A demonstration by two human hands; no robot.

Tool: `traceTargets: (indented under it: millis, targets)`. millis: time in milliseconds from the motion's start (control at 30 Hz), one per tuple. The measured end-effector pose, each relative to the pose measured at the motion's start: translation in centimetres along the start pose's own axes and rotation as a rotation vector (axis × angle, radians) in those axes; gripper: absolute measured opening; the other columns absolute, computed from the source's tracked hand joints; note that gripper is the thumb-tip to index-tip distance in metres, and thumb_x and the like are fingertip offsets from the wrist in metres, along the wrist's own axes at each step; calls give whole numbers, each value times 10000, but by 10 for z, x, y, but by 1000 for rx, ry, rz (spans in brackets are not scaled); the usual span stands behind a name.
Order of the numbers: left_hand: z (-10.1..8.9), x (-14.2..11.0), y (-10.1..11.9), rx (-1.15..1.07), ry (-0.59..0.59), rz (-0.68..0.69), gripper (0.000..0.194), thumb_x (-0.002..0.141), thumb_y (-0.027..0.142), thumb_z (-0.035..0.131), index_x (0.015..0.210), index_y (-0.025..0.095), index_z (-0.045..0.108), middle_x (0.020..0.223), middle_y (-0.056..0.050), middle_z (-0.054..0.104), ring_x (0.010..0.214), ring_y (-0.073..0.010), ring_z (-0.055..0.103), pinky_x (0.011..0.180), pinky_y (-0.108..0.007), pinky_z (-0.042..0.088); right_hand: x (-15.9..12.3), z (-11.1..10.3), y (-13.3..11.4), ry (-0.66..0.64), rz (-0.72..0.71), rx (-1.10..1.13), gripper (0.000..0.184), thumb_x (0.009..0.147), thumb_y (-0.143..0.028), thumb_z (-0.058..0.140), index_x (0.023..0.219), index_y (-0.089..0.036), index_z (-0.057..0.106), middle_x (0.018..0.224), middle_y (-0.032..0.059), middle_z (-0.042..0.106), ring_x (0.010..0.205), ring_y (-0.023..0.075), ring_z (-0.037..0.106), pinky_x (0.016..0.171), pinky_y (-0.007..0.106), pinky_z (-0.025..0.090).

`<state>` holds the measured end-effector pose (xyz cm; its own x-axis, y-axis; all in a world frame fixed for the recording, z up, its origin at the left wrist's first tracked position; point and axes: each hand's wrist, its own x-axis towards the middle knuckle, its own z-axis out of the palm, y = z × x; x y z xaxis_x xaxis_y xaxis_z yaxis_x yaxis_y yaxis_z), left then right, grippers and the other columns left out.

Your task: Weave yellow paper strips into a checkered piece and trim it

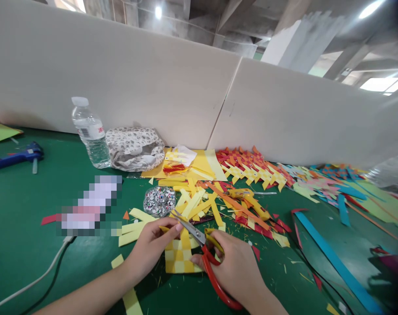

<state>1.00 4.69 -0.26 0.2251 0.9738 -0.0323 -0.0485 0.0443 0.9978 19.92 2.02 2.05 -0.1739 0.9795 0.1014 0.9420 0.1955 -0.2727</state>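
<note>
My left hand (pixel 153 245) pinches the upper left corner of a small woven paper piece (pixel 179 258) in yellow and pale yellow squares, lying on the green table (pixel 28 245). My right hand (pixel 236 267) grips red-handled scissors (pixel 202 251), whose metal blades point up and left over the top edge of the woven piece, close to my left fingertips. Loose yellow paper strips (pixel 199 203) lie just beyond both hands.
A bag of googly eyes (pixel 159 201), a water bottle (pixel 90 133), a patterned cloth pouch (pixel 135 148) and a blue glue gun (pixel 15 158) sit to the left and behind. Woven paper pieces (pixel 251 168), yellow scissors (pixel 248 197), blue strips (pixel 336 258) and cables (pixel 38 278) lie around.
</note>
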Motion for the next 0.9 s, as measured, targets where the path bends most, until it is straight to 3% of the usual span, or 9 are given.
traceTargets:
  millis: [100, 300, 533, 733, 900]
  targets:
    - [0, -2, -2, 55, -52, 8, 238, 784, 380, 575, 726, 167, 665, 668, -6, 596, 640, -134, 500, 569, -201, 386, -1, 1, 0, 18, -20, 4, 377, 659, -521, 595, 624, -219, 373, 559, -50, 469, 468, 104, 396, 450, 209, 235]
    - [1, -2, -1, 47, -46, -19, 247, 781, 400, 578, 722, 171, 650, 657, 6, 577, 635, -127, 498, 570, -196, 373, -2, 1, 1, 51, 14, 25, 399, 658, -511, 605, 576, -220, 344, 503, -62, 426, 437, 102, 380, 432, 209, 244]
    - [0, 1, 2, 20, 7, -22, 223, 776, 386, 588, 709, 178, 632, 671, 16, 562, 647, -121, 492, 585, -191, 370, -1, -4, 7, 197, -2, 6, 330, 679, -456, 600, 848, -217, 448, 627, -22, 526, 520, 150, 514, 473, 233, 355]
    - [-1, 3, -1, 50, 67, 0, 209, 781, 377, 571, 718, 186, 628, 668, 14, 566, 637, -127, 486, 569, -198, 375, 1, -4, 1, 119, -64, -81, 310, 678, -470, 584, 794, -210, 461, 703, 19, 553, 609, 193, 558, 505, 263, 373]
    - [-2, 4, -9, 50, 36, 58, 202, 786, 354, 551, 719, 186, 640, 703, -5, 598, 699, -153, 521, 616, -221, 402, -1, -2, -2, 33, -38, -50, 328, 681, -484, 575, 808, -200, 470, 752, 34, 561, 677, 220, 567, 552, 289, 390]
